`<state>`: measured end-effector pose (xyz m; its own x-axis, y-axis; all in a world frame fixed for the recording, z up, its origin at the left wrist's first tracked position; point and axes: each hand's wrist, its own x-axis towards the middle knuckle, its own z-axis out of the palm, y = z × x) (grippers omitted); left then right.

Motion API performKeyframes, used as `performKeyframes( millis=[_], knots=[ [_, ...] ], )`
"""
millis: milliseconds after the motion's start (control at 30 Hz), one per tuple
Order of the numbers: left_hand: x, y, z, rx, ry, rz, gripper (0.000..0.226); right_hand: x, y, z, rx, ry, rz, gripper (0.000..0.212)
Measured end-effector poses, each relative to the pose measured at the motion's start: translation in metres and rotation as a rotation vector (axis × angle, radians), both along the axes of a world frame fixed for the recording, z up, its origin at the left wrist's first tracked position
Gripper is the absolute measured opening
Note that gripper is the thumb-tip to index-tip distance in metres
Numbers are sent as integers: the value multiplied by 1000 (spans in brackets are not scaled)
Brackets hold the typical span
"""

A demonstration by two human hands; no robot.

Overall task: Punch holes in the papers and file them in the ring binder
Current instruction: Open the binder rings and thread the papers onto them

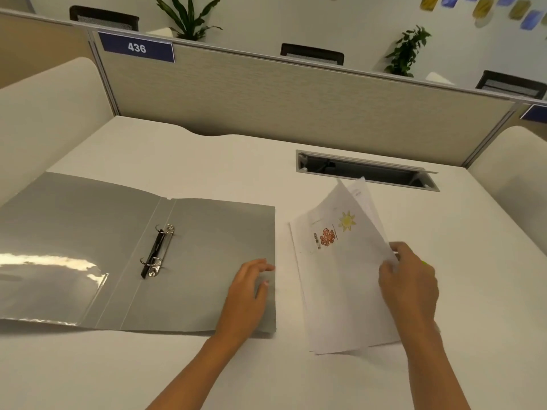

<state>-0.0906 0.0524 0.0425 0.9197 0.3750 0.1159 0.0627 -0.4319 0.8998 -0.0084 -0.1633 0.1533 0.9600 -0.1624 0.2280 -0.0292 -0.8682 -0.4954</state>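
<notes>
A grey ring binder point(88, 232) lies open and flat on the left of the desk, its two metal rings point(157, 251) in the spine area. My left hand point(248, 291) rests flat on the binder's right cover near its right edge, fingers apart. To the right lies a stack of white papers point(334, 291); the visible sheet shows a sun and an orange octopus drawing. My right hand point(408, 279) grips the right edge of the upper sheets and lifts them off the stack. A bit of green shows behind that hand. No hole punch is in view.
The white desk point(207, 365) is bounded by a beige partition point(296, 99) at the back and side panels left and right. An open cable slot point(364, 170) sits in the desk just behind the papers.
</notes>
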Motion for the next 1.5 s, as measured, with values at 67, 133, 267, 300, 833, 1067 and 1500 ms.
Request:
performKeyframes(
  millis=[67, 133, 267, 300, 833, 1067, 1500],
  knots=[
    [1, 12, 10, -32, -51, 100, 31, -4, 11, 20, -118, -57, 59, 29],
    [3, 28, 21, -54, -63, 204, 33, -8, 24, 36, -151, -88, 123, 27],
    [4, 69, 33, -49, -54, 395, 35, -15, 49, 61, -74, -159, 264, 26],
    [3, 78, 36, -36, -48, 429, 35, -15, 55, 66, -35, -174, 302, 26],
    [-2, 166, 79, -962, 29, 361, 42, 11, 162, 4, 638, 289, 442, 30],
    [2, 182, 57, -678, 148, 404, 23, 17, 175, -31, 677, 564, 444, 32],
    [20, 192, 33, -568, 160, 614, 20, 42, 170, -66, 789, 735, 396, 38]
  ],
)
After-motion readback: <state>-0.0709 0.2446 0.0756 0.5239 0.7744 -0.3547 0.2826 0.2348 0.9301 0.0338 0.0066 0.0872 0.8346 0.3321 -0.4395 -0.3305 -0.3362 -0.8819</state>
